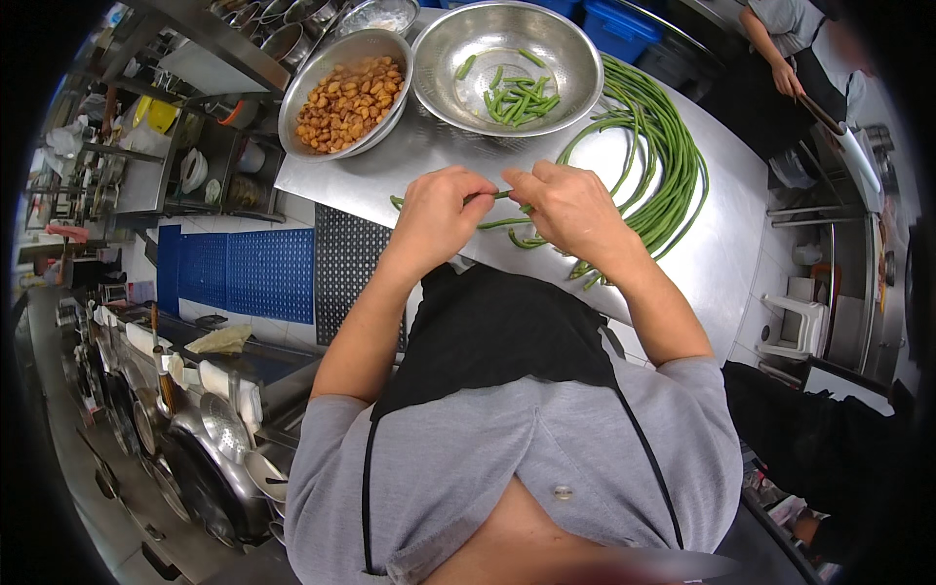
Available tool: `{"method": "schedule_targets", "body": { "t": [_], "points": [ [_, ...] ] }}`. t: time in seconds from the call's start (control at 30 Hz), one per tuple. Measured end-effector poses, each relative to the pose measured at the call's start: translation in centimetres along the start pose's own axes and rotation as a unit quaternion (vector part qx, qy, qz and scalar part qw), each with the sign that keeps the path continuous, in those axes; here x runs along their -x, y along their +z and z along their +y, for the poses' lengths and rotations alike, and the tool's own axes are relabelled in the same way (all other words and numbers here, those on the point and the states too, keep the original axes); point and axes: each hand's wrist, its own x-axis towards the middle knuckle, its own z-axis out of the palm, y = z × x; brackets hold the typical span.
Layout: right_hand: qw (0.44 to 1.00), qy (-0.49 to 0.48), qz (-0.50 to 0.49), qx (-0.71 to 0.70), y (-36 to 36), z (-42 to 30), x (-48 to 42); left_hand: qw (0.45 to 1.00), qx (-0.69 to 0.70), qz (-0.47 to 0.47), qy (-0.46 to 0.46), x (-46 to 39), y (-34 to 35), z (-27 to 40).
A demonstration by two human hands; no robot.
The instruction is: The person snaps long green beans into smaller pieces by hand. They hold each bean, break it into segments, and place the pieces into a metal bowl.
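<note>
My left hand (446,208) and my right hand (559,205) are close together over the steel table's near edge, both gripping a green long bean (501,195) that spans the small gap between them. One end of the bean sticks out left of my left hand. To the right of my right hand, a large coiled bundle of long beans (676,168) lies on the tabletop, some ends reaching beneath that hand. Beyond my hands stands a wide perforated steel bowl (439,80), with short cut bean pieces (521,99) at its bottom.
A steel colander (289,124) of brown, nut-like pieces (351,102) stands at the steel table's (344,183) back left. Blue plastic bins (621,29) are behind the table. Another person (797,58) stands at the upper right, holding a long object. Pans and a skimmer (225,428) fill the lower left.
</note>
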Motion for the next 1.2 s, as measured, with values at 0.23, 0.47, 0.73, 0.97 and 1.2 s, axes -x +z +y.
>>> {"method": "schedule_targets", "body": {
  "t": [0.23,0.47,0.73,0.97,1.2],
  "points": [
    [0.999,-0.032,-0.002,-0.013,1.0,0.3,-0.4,0.999,-0.013,0.027,0.026,-0.3,0.6,-0.3],
    [0.838,0.251,0.116,-0.47,6.6,1.4,0.9,0.96,0.247,0.127,-0.042,-0.3,4.3,-2.5],
    [0.628,0.356,0.058,-0.69,3.7,3.2,1.6,0.941,0.317,0.023,-0.119,0.0,4.0,-3.0],
    [0.893,0.242,0.027,-0.378,3.6,2.4,1.3,0.984,0.167,0.036,-0.052,-0.4,2.1,-0.9],
    [0.95,0.154,0.118,-0.244,1.2,1.6,0.7,1.0,-0.017,0.025,-0.002,0.2,-0.1,-0.8]
  ]
}}
